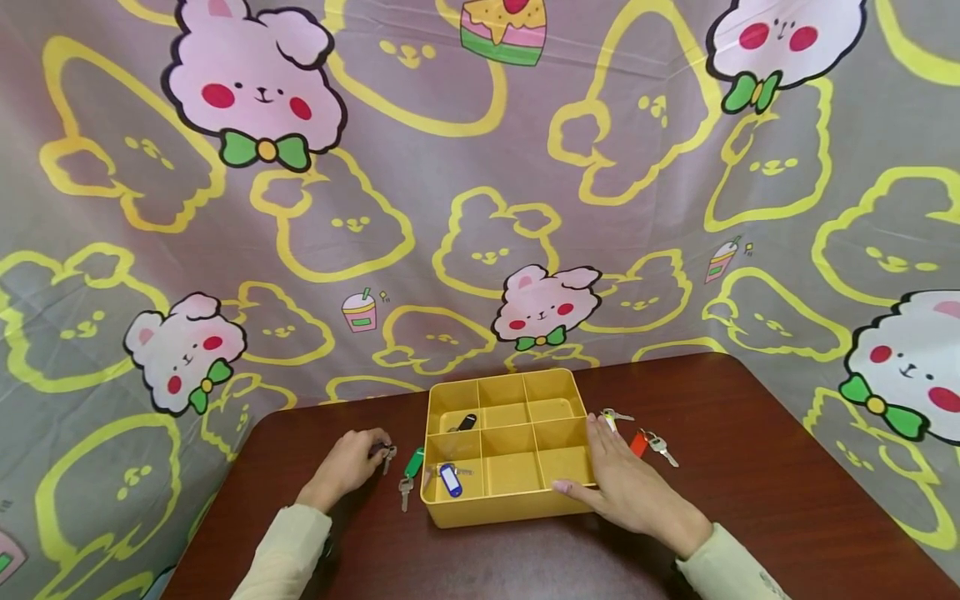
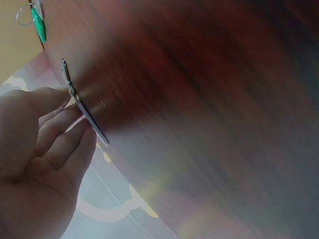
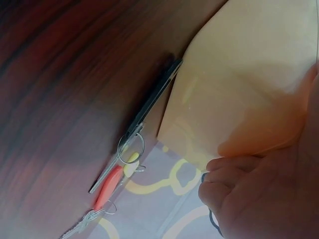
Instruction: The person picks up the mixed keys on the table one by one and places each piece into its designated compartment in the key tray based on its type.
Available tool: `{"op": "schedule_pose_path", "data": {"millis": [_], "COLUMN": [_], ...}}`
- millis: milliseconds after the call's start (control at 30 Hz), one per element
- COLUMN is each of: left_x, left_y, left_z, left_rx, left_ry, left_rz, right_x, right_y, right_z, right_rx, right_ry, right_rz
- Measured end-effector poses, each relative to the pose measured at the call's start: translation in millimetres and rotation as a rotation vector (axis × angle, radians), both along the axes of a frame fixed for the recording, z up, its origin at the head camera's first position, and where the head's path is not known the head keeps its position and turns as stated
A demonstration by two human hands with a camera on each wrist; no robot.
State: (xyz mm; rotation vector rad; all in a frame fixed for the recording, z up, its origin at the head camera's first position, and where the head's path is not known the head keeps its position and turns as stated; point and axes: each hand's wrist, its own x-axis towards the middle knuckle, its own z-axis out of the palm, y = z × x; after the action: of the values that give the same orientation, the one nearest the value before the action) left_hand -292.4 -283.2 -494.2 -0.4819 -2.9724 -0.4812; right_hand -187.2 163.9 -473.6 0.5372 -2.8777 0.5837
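Note:
My left hand point(image 1: 348, 467) is left of the yellow compartment box point(image 1: 510, 510), thumb and fingers pinching a key with a dark tag point(image 2: 92, 122) low over the table. The key's blade point(image 2: 66, 72) points away from the palm. A green-tagged key point(image 1: 415, 462) lies between this hand and the box. With fingers extended, my right hand point(image 1: 633, 487) rests along the box's right wall, its thumb over the front rim. Inside the box, a blue-tagged key point(image 1: 450, 481) occupies the front left compartment and a black-tagged key point(image 1: 467, 422) the back left one.
Right of the box lie a red-tagged key point(image 1: 639, 443), a yellow-tagged key point(image 1: 609, 421) and a black-tagged key point(image 3: 152, 99), the last hidden by my right hand in the head view. A patterned curtain point(image 1: 480, 208) hangs behind the brown table point(image 1: 787, 467).

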Motion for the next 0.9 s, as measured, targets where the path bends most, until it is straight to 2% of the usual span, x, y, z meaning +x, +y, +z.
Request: {"op": "schedule_pose_path", "data": {"millis": [233, 733, 900], "left_x": [-0.1, 1.1, 0.2], "left_y": [-0.9, 1.4, 2.7], "left_z": [-1.3, -3.5, -2.6], "left_rx": [-0.014, -0.041, -0.048], "left_ry": [0.017, 0.135, 0.130], "left_rz": [-0.012, -0.037, -0.036], "right_x": [0.9, 0.0, -0.3], "right_y": [0.0, 1.4, 1.1], "right_z": [-0.7, 1.3, 2.0], "right_rx": [-0.003, 0.002, -0.002], "right_ry": [-0.008, -0.011, -0.019], "right_rz": [0.000, 0.006, 0.002]}}
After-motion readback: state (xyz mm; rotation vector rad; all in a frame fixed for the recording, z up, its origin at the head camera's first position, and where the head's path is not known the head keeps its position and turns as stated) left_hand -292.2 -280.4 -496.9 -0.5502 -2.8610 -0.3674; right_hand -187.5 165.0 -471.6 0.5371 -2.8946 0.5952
